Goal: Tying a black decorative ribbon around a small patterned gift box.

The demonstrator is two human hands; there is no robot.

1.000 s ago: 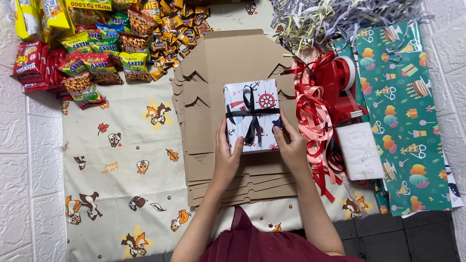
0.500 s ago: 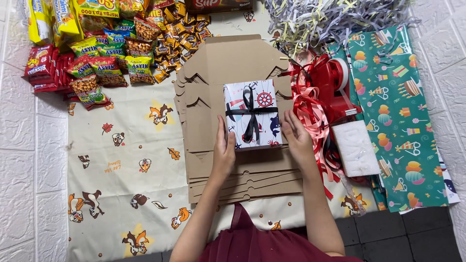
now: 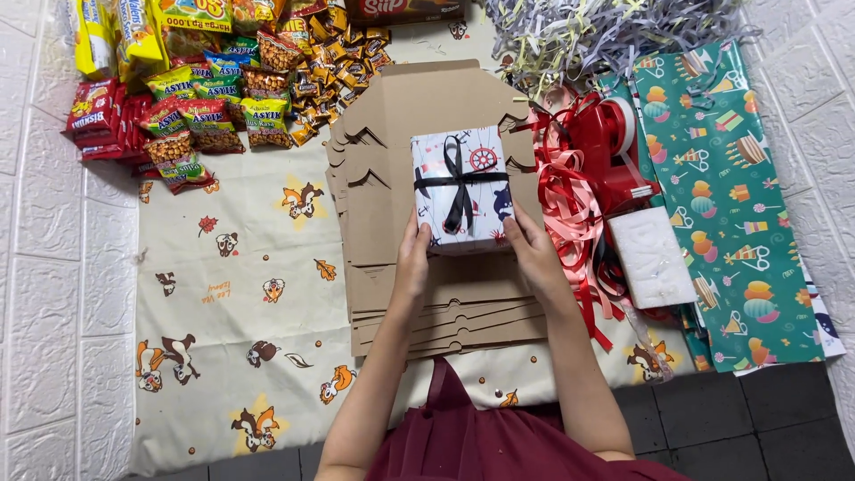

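A cream cloth (image 3: 232, 294) printed with cartoon squirrels covers the floor from the picture's centre out to nine o'clock. A sheet of green wrapping paper (image 3: 739, 196) with party patterns lies at three o'clock. In the middle sits a stack of flat brown cardboard box blanks (image 3: 392, 205). Snack packets (image 3: 205, 98) are heaped at eleven o'clock, and shredded paper strips (image 3: 606, 31) are piled at one o'clock. Just to the three o'clock side of the cardboard lie a tangle of red and pink ribbons (image 3: 570, 205), a red tape dispenser (image 3: 614, 142) and a white foam block (image 3: 653, 258).

Both forearms come up from six o'clock, out of a dark red garment (image 3: 481, 436), and meet at a gift box (image 3: 463, 189) resting on the cardboard stack at the centre. The box is wrapped in white nautical paper and tied with a black ribbon (image 3: 460, 183) crossed into a bow on top. The left hand (image 3: 414, 263) presses its fingers against the box's lower edge at seven o'clock, thumb up along the side. The right hand (image 3: 534, 254) cups the lower corner at five o'clock, with fingers curled onto the side wall. Both hands are grasping the box between them.
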